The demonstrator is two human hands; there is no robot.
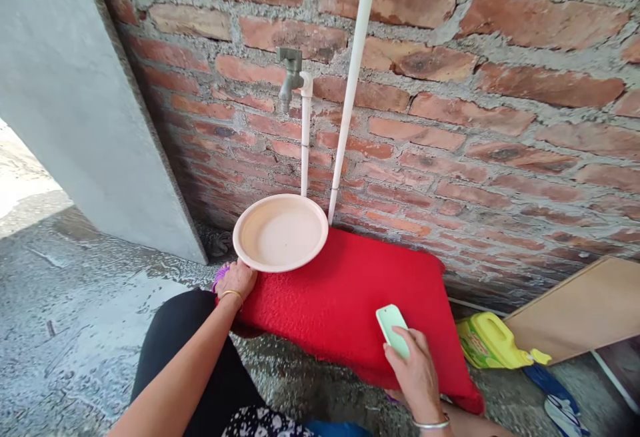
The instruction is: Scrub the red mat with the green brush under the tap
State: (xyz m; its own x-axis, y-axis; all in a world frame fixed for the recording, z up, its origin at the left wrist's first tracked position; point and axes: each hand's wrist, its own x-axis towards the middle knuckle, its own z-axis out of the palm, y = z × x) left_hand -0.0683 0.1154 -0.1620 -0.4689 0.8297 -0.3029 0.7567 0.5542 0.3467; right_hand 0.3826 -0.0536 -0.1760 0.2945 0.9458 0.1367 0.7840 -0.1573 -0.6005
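Note:
A wet red cloth (370,290) is spread over a low, bench-like support against the wall. My right hand (417,367) grips a pale green scrubbing brush (393,323) over the cloth's right part; its bristle side faces down and is hidden. At the cloth's front left corner, my left hand (243,282) has its fingers curled onto the cloth's edge, just below the rim of a cream plastic basin (240,250). The basin stands on the cloth's far left end. Something purple (220,277) shows beside my left hand.
A tap (290,80) on a white pipe juts from the brick wall (425,130) above the basin. On the right are a yellow jug (493,340), a flip-flop (563,413) and a tan board (575,303). A grey slab (110,110) leans at left over wet concrete (90,323).

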